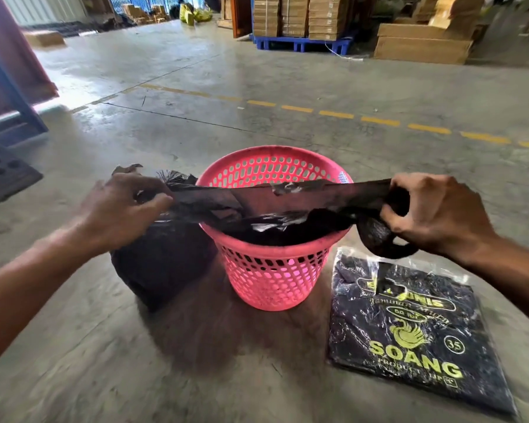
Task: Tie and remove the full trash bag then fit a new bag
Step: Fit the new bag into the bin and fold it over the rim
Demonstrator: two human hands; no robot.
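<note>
Stacked cardboard boxes (300, 15) on a blue pallet (303, 42) beyond dashed yellow floor line (336, 114).

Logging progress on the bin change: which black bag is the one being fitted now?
The new bag stretched across the pink basket between both hands; the full bag sits on the floor, the pack lies flat.

The basket (275, 270) is pink perforated plastic, smooth. The new bag (318, 193) and the full bag (162, 264) are thin black plastic film, crinkled and faintly glossy. The pack of bags (416, 331) has shiny clear wrapping. The concrete floor (257, 87) looks polished and scuffed.
</note>
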